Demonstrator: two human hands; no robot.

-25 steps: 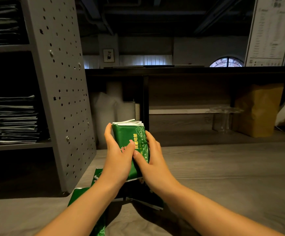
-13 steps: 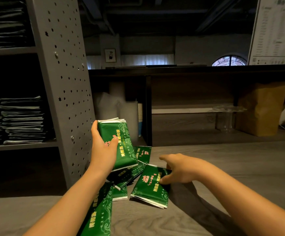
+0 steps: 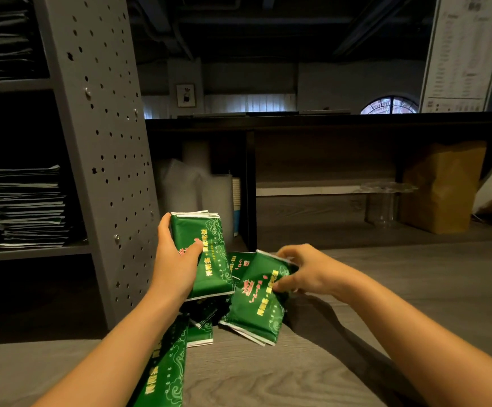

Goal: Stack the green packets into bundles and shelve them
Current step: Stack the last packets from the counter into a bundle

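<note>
My left hand point(image 3: 174, 259) grips an upright bundle of green packets point(image 3: 206, 254), thumb across its front, above the wooden surface. My right hand point(image 3: 300, 270) pinches the top end of a single green packet point(image 3: 256, 304), which tilts up with its lower end on the surface. More loose green packets point(image 3: 168, 368) lie under and around both hands; one point(image 3: 240, 261) lies flat behind. Stacks of packets point(image 3: 27, 207) fill the grey shelf at the left.
A grey perforated shelf upright point(image 3: 103, 160) stands just left of my left hand. Behind are white rolls point(image 3: 192, 189), a dark divider point(image 3: 249, 189), a clear glass stand point(image 3: 385, 201) and a brown paper bag point(image 3: 441, 186). The wooden surface point(image 3: 385, 289) stretches right.
My right hand let go of the bundle, reached down to the right and took hold of a loose packet, lifting its top end. The left hand shifted the bundle left.
</note>
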